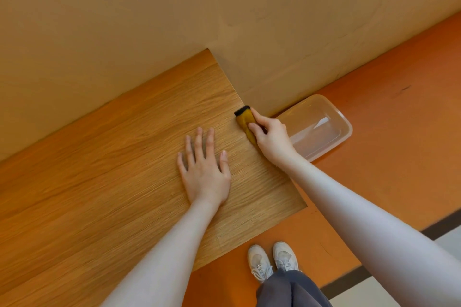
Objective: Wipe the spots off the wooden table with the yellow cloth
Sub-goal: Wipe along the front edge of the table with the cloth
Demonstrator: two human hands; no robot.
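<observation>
Two bare hands are seen over the wooden table [112,169]. The yellow cloth [245,123] is gripped by the right hand [272,139], whose thumb and fingers are curled round it at the table's right edge, near the far corner by the wall [174,7]. Only the part of the cloth ahead of the fingers is shown; the rest is covered by the palm, and a dark band is seen at its far tip. Whether the cloth is pressed flat on the wood or hangs partly over the edge cannot be told.

Left of that grip and a little nearer the body, the left hand [205,169] is laid flat on the tabletop, fingers straight and spread, with nothing held.

No spots can be made out in the wood grain; the surface is slightly blurred.

Just right of the gripping hand, a clear plastic tub [331,122] is seen on the orange floor [386,107], its near corner hidden by the wrist. Below, white shoes [273,260] and grey trousers [291,289] are seen, the trousers cut off by the bottom edge.
</observation>
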